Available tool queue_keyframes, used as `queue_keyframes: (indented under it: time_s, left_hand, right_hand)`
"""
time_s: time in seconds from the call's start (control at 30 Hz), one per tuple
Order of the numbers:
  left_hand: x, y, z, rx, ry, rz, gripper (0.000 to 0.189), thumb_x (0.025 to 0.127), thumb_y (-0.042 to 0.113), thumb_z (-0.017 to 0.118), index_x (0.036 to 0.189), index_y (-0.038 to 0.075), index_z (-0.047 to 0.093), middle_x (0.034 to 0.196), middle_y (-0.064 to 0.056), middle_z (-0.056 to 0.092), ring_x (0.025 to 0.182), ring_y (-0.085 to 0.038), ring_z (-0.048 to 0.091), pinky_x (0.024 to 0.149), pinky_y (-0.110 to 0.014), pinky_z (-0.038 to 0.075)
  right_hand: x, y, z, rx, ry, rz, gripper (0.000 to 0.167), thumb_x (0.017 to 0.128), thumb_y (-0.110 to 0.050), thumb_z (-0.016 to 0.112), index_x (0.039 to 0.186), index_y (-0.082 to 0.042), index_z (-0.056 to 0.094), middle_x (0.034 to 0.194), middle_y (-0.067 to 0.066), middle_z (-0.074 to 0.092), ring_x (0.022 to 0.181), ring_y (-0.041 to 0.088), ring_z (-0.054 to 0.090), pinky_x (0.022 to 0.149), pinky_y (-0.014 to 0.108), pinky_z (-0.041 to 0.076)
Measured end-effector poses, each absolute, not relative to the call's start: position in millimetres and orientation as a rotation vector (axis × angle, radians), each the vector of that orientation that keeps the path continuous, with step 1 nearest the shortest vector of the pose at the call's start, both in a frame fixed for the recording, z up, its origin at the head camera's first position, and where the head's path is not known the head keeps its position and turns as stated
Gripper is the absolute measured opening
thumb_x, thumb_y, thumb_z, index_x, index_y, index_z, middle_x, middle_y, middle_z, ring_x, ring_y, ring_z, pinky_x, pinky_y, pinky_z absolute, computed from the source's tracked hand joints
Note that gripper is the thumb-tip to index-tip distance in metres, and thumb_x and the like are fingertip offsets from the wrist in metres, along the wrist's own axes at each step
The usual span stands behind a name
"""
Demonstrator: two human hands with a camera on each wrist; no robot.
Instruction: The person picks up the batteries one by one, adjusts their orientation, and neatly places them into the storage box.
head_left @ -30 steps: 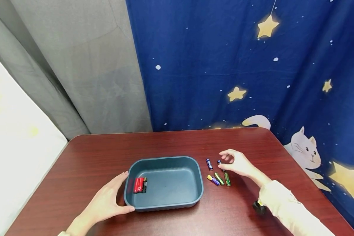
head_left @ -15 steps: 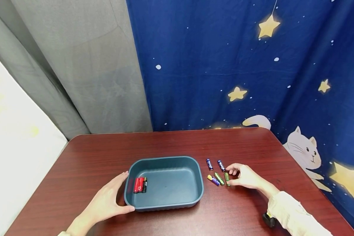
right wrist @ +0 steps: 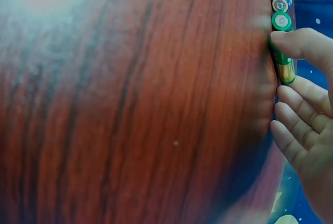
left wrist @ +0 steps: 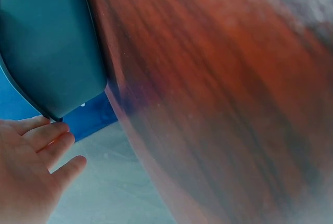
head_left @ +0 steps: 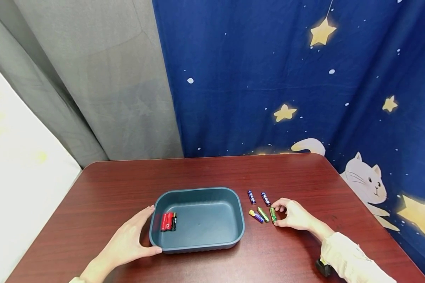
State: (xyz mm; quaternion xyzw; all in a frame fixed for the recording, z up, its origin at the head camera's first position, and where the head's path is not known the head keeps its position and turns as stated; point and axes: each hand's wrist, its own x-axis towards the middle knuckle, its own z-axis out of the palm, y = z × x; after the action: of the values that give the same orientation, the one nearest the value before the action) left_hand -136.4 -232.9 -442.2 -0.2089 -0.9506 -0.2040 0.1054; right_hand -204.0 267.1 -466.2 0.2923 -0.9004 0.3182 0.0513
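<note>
My left hand [head_left: 127,239] spans the left end of a dark teal tray [head_left: 198,250], fingertips at its far corner and thumb at the near one. In the left wrist view its straight fingers touch the tray rim [left wrist: 31,104]. Inside the tray lie two red batteries [head_left: 166,222] and a black one [head_left: 174,222], side by side. My right hand [head_left: 295,215] pinches a green battery [head_left: 273,215] lengthwise, thumb at the near end and index finger at the far end. The right wrist view shows this green battery [right wrist: 283,57] between them, its gold end by the index finger.
Left of the held one lie another green battery [head_left: 263,214] and a purple-and-yellow battery [head_left: 256,216]. Two blue batteries [head_left: 251,197] lie behind them. All rest on a reddish-brown table [head_left: 205,173], with a blue starry curtain [head_left: 233,98] behind it.
My right hand has come from over the right blue battery toward me to the right green battery, and its thumb and index finger have closed on its ends. The left hand has not moved.
</note>
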Motion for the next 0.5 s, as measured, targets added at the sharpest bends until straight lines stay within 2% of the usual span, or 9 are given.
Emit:
queue_keyframes:
  time_s: [0.3, 0.5]
  left_hand:
    - [-136.5, -233.1, -442.3, -0.61, -2.803, -0.588, 0.103, 0.056, 0.067, 0.071, 0.135, 0.008, 0.041, 0.134, -0.006, 0.045, 0.121, -0.022, 0.043, 0.094, -0.045, 0.041]
    - [-136.4, -233.3, -442.4, -0.609, -2.8, -0.58, 0.103, 0.056, 0.066, 0.072, 0.135, 0.008, 0.041, 0.134, -0.006, 0.045, 0.121, -0.022, 0.043, 0.094, -0.044, 0.04]
  right_hand:
    - [-204.9, 268.9, -463.7, 0.903, -2.721, 0.959, 0.037, 0.06, -0.014, 0.079, 0.091, -0.005, 0.061, 0.076, -0.001, 0.056, 0.07, 0.014, 0.051, 0.056, 0.021, 0.043]
    - [-211.5, 264.6, -447.2, 0.89, -2.712, 0.992, 0.038, 0.06, -0.013, 0.079, 0.092, -0.004, 0.061, 0.078, 0.003, 0.057, 0.07, 0.018, 0.052, 0.058, 0.024, 0.045]
